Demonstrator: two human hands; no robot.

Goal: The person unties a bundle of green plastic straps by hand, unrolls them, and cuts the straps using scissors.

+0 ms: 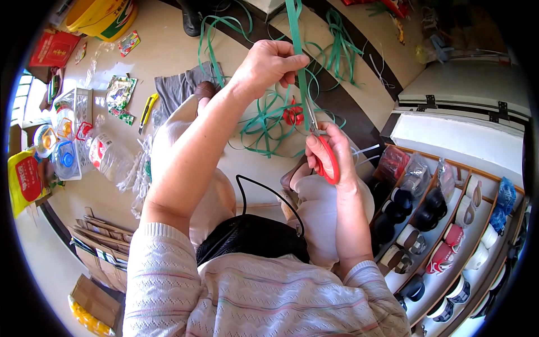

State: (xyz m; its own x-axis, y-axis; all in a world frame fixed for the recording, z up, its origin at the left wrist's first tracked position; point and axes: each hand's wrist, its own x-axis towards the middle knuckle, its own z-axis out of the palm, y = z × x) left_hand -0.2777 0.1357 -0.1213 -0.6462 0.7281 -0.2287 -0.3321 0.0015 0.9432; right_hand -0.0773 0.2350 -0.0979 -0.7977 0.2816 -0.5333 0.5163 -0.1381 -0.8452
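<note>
My left hand (269, 66) pinches a flat green plastic strap (294, 25) between thumb and fingers, and the strap hangs down past the hand. My right hand (331, 151) is closed round the red handles of a pair of scissors (328, 164). The scissor blades point up along the lower end of the strap; whether they touch it I cannot tell. Below the left hand, a loose tangle of green strapping (264, 126) lies on the floor with a red object (293, 114) in it. Another bundle of green strapping (339, 48) lies farther off.
A shoe rack (443, 224) filled with shoes stands at the right. To the left are a yellow utility knife (148, 110), a grey cloth (179, 84), a large clear bottle (106, 154) and a yellow bucket (104, 19). A black bag (252, 238) rests on my lap.
</note>
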